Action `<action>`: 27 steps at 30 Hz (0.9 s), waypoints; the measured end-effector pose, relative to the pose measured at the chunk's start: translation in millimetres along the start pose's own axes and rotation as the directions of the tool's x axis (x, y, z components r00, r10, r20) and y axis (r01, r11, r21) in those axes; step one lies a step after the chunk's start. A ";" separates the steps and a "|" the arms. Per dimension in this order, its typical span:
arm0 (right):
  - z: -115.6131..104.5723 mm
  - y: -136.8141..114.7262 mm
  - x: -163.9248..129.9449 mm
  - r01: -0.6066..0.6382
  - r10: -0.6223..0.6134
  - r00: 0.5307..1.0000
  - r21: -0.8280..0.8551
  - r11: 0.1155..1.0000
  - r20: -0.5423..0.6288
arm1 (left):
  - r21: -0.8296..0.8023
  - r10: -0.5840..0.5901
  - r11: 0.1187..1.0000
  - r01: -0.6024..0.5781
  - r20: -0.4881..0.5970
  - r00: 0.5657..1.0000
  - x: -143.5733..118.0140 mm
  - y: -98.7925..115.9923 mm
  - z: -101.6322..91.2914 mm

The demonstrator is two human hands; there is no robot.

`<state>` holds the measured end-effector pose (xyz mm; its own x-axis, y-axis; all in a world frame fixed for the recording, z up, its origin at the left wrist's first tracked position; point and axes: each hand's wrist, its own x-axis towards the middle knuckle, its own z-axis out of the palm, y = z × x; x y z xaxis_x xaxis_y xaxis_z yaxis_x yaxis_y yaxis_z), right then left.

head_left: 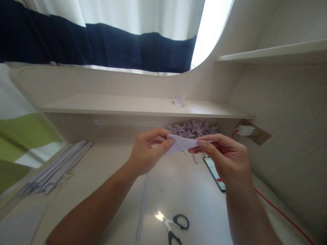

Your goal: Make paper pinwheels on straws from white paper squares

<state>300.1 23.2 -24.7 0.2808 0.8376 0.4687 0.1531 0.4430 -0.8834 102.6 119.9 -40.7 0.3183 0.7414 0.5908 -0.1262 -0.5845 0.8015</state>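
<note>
1. Midway across the head view, the left hand (149,149) pinched one end of a folded piece of white paper (182,144) between thumb and fingers.
2. The right hand (227,158) gripped the paper's other end, thumb on the near side, so the piece stretched between both hands above the desk (119,219).
3. Beyond the hands, a heap of pointed paper shapes (196,129) lay under a shelf (127,104), on which stood one small paper piece (180,100).
4. Below the hands, a narrow strip (143,207) lay lengthwise, with scissors (167,223) near it, their handles dark and blades apart.
5. A phone (212,169) lay partly behind the right hand; a red cable ran from a white charger (245,130) in the side panel.
6. At the left, many strips (58,166) lay side by side, near a flat sheet (21,224).
</note>
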 end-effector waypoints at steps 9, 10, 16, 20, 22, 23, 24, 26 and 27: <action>-2.4 4.6 1.8 0.009 -0.003 0.999 -0.195 0.981 0.033 | 0.027 0.047 0.999 -0.048 0.015 0.999 0.1 2.1 2.8; -1.8 4.6 1.8 0.011 -0.004 0.999 -0.185 0.983 0.035 | 0.018 0.038 0.999 -0.038 0.013 0.999 0.3 1.8 2.9; 2.9 8.0 1.8 -0.004 0.003 1.000 -0.114 0.993 -0.004 | -0.050 -0.017 0.999 0.019 0.043 0.999 0.7 1.5 3.6; 2.3 14.7 4.4 0.051 -0.060 0.990 -0.069 0.996 -0.131 | -0.072 -0.094 0.992 0.105 0.142 0.985 3.5 -2.5 3.2; 1.2 17.3 6.5 0.056 -0.063 0.982 -0.043 0.997 -0.176 | -0.090 -0.155 0.981 0.171 0.166 0.974 5.3 -5.6 2.9; 0.6 18.0 7.6 0.052 -0.057 0.981 -0.032 0.998 -0.186 | -0.107 -0.181 0.974 0.200 0.165 0.970 6.0 -7.0 2.9; 0.0 18.4 8.5 0.046 -0.049 0.981 -0.021 0.999 -0.188 | -0.127 -0.199 0.967 0.220 0.156 0.967 6.4 -8.2 2.9; -1.6 18.2 9.8 0.027 -0.027 0.986 -0.006 1.000 -0.163 | -0.161 -0.207 0.960 0.227 0.131 0.970 6.7 -9.6 2.7; -2.6 17.8 10.1 0.015 -0.016 0.990 -0.007 1.000 -0.138 | -0.170 -0.198 0.961 0.216 0.119 0.973 6.5 -9.8 2.5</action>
<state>308.1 38.7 -35.7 0.4066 0.7780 0.4790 0.1644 0.4535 -0.8760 108.2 129.6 -44.9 0.4469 0.7976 0.4051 -0.2118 -0.3456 0.9142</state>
